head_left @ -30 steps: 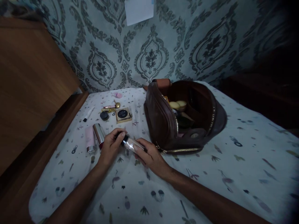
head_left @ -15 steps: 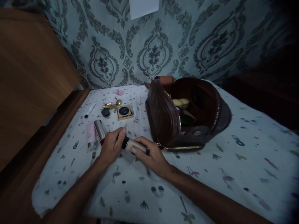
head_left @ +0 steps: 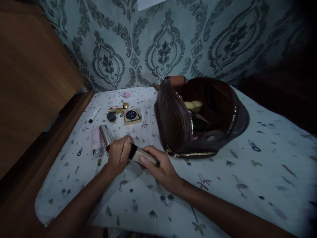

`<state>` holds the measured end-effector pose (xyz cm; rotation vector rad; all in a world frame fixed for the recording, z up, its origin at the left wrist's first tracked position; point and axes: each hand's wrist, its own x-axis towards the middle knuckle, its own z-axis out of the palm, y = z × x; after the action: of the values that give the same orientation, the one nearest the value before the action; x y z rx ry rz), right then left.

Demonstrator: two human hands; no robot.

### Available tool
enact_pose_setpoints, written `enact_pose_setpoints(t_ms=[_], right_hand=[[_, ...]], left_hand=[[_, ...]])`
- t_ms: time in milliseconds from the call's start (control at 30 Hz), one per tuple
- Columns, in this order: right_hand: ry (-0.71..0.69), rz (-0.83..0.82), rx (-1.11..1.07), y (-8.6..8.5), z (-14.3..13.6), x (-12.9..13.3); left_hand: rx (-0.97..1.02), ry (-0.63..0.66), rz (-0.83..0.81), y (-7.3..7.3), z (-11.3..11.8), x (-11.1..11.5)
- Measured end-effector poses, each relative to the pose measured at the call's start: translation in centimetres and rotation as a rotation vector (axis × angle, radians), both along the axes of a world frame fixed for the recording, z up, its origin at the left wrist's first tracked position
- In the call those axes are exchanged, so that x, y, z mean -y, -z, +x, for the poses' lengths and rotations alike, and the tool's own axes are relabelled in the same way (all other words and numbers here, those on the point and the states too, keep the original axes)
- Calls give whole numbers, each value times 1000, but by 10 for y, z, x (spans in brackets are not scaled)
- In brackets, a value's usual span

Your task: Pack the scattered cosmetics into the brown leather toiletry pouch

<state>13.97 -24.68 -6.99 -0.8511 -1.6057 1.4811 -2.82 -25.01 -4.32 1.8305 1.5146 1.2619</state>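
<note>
Between both hands is a beige cosmetic bottle with a black cap, tilted down to the right. My left hand is closed round its black cap end. My right hand grips the beige body, thumb on top and fingers behind. Beside my left hand lies a silver tube, its lower end partly hidden by that hand. A pink tube with a silver cap lies left of it. An open brown bag stands to the right of the hands, with yellow sponge-like items inside.
Farther back on the patterned cloth lie a gold compact, a round dark jar, gold and pink tubes, a pink item and a white brush. A wooden cabinet borders the left, a patterned wall the back.
The view has shifted slightly, so the bag and small items sit a little higher in the frame. Both hands keep their hold on the bottle with hardly any movement.
</note>
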Motion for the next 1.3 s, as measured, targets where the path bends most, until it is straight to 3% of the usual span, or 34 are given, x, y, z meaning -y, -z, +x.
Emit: enact_pose_setpoints(t_ms=[100,200,433,533,700,900,1033,1300], right_hand=[[46,147,110,-1,1,1],[39,162,113,-5,2,2],[-29,-87,-54,-7,-2,0],[-73,-309,-178,-2,-6,-4],[-100,-651,-378,-4,-7,-13],[-153,-830,-454,-10,-4,-16],[-130,-835,-472,-8,-5,-15],[2,-527,-438,2,-7,-14]], left_hand=[[16,8,-59,0,2,-1],[48,-1,-92,-2,3,1],[61,-16,-32,-8,-1,2],[123,6,-66,-11,-2,1],[379,169,-136,-12,-4,0],[503,360,-308,-8,-12,-3],[540,322,-322,1,-17,-11],[515,151,-251,9,-18,-19]])
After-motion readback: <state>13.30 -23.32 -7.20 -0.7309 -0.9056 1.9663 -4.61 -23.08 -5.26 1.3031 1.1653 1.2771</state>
